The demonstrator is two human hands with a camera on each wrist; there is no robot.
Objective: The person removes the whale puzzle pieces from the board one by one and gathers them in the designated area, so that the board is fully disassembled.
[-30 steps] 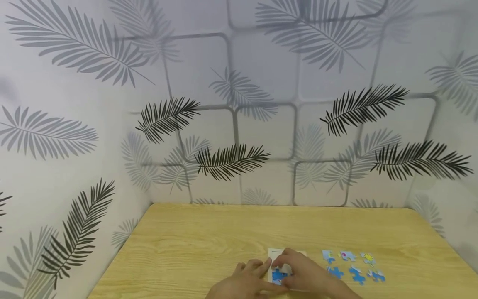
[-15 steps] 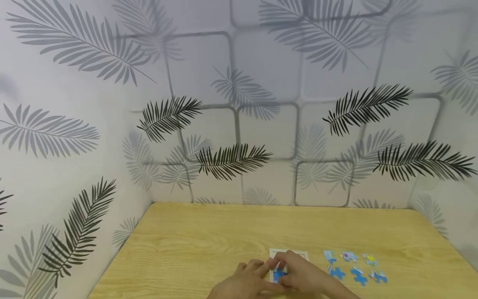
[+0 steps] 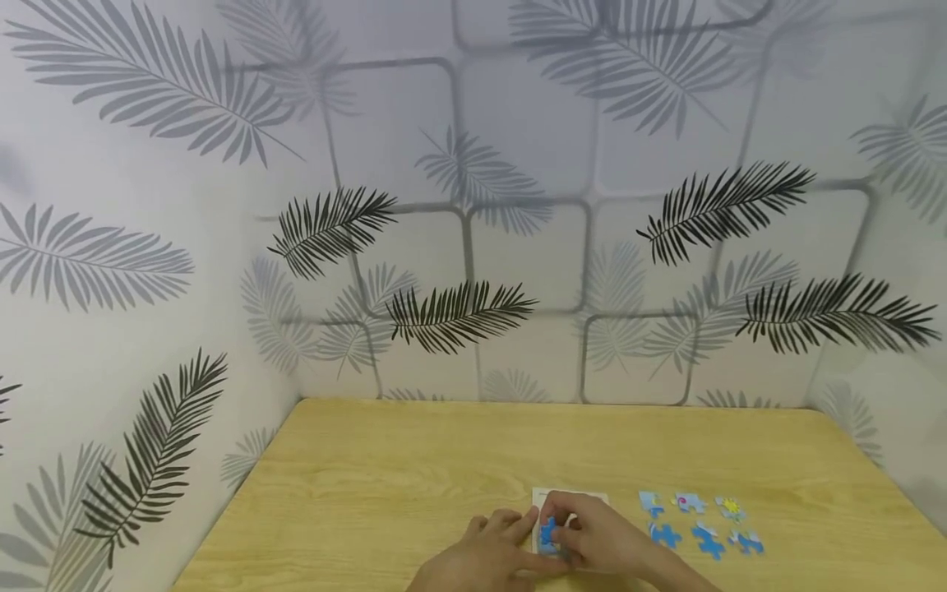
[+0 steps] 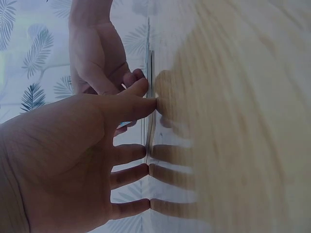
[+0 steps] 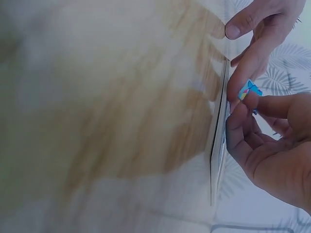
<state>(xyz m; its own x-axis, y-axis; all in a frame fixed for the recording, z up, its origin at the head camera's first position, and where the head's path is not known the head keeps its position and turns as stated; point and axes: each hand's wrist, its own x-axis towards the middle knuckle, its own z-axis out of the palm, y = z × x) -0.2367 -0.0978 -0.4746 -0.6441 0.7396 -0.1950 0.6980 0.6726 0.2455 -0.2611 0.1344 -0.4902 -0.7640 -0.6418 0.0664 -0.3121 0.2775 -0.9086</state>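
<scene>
A blue jigsaw piece (image 3: pixel 547 533) is pinched between the thumb and fingers of my right hand (image 3: pixel 599 534), over the left part of a pale puzzle tray (image 3: pixel 540 497). In the right wrist view that piece (image 5: pixel 250 90) stands tilted above the tray's surface, its colourful printed side partly showing. My left hand (image 3: pixel 481 555) lies at the tray's left side, fingers extended. The left wrist view shows its fingertips (image 4: pixel 147 170) touching the table and the tray's edge. Both hands cover much of the tray, so its inside is mostly hidden.
Several loose jigsaw pieces lie in two rows on the table to the right of the tray, among them a yellow sun piece (image 3: pixel 731 508) and a blue piece (image 3: pixel 709 543). A leaf-patterned wall (image 3: pixel 518 353) borders the wooden table (image 3: pixel 385 469) at the back.
My right hand's fingers have drawn together, and the blue jigsaw piece that showed lower in the tray is now tilted up between them. My left hand stays nearly still.
</scene>
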